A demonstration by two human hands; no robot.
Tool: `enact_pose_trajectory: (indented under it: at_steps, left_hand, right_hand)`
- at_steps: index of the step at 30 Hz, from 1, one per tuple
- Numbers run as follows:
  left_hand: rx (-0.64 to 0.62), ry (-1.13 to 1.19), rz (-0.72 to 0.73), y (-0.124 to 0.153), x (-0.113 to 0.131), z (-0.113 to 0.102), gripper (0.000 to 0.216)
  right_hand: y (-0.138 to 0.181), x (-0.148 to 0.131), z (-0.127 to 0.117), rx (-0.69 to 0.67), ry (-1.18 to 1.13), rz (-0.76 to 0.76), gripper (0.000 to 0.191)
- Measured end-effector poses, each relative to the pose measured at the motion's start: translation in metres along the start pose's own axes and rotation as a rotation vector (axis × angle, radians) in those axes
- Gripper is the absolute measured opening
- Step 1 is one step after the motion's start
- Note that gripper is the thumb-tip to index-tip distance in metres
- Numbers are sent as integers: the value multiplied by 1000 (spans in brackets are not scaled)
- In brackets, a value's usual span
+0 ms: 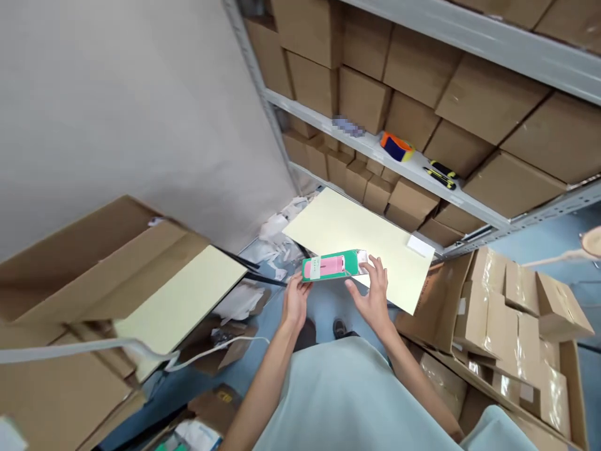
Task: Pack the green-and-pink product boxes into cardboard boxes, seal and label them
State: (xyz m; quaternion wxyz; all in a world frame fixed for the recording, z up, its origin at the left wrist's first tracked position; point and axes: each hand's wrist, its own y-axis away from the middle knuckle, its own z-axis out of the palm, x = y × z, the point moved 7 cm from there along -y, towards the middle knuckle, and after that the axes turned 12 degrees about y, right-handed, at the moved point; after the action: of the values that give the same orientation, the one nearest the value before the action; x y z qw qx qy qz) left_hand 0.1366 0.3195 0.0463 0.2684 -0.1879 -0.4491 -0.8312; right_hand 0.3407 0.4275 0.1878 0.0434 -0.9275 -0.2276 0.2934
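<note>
A small green retail box with a pink item pictured or showing on its front is held above the floor, in front of my body. My left hand grips its left end, fingers underneath. At the other end, a whitish end flap stands out from the box. My right hand is beside that flap, thumb and fingers spread apart, fingertips at or close to it. Behind the box lies a pale yellow tabletop with a small white block near its right edge.
Grey metal shelving holds rows of brown cartons, an orange and blue tape dispenser and black-yellow cutters. An open carton of smaller boxes stands right. To the left are a large open carton and a white cable.
</note>
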Motion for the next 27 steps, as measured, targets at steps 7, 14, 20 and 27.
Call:
enact_pose_trajectory:
  at_steps: [7, 14, 20, 27]
  left_hand:
    - [-125, -307, -86, -63, -35, 70, 13]
    - [-168, -490, -228, -153, -34, 120, 10]
    - [-92, -530, -500, -213, -40, 117, 4]
    - [-36, -510, -815, -236, -42, 116, 20]
  right_hand:
    - [-43, 109, 45, 47, -44, 368, 46]
    - [-123, 154, 115, 13, -79, 665, 58]
    - [-198, 152, 165, -29, -7, 763, 52]
    - [-242, 109, 179, -29, 10, 723, 49]
